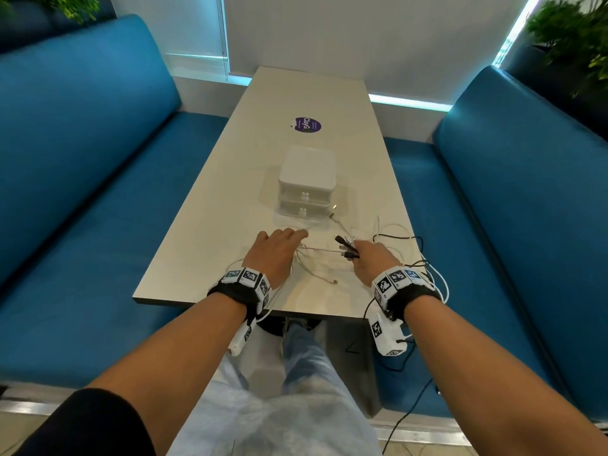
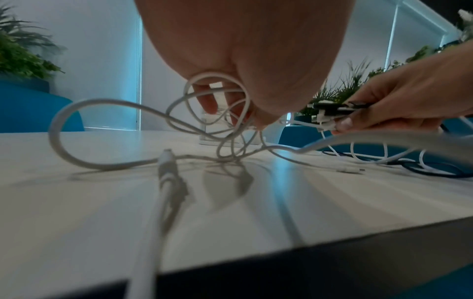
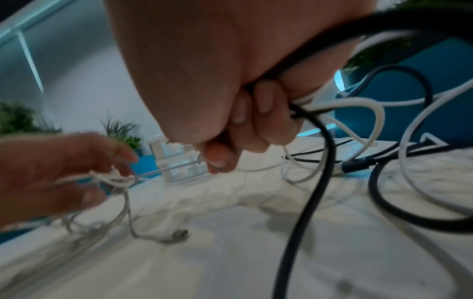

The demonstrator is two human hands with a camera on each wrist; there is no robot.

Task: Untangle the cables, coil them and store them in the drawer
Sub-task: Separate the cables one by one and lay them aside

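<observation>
white cables (image 1: pixel 316 258) mixed with black cables (image 1: pixel 399 237). drawer unit (image 1: pixel 307 182) white, translucent fronts. table (image 1: pixel 230 199) off-white, dark edge. sticker (image 1: pixel 307 125) purple. benches (image 1: pixel 82 159) teal-blue. wristbands (image 1: pixel 245 284) black with black-and-white square marker patterns.

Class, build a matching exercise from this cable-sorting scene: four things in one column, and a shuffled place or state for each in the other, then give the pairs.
Things:
1. left hand
2. right hand
3. drawer unit
4. purple sticker

States:
A. both drawers closed
B. grips a bundle of black and white plug ends
C. on the table beyond the drawer unit
D. fingers in tangled white cable loops

Pairs: 1-D, 2-B, 3-A, 4-C
</observation>
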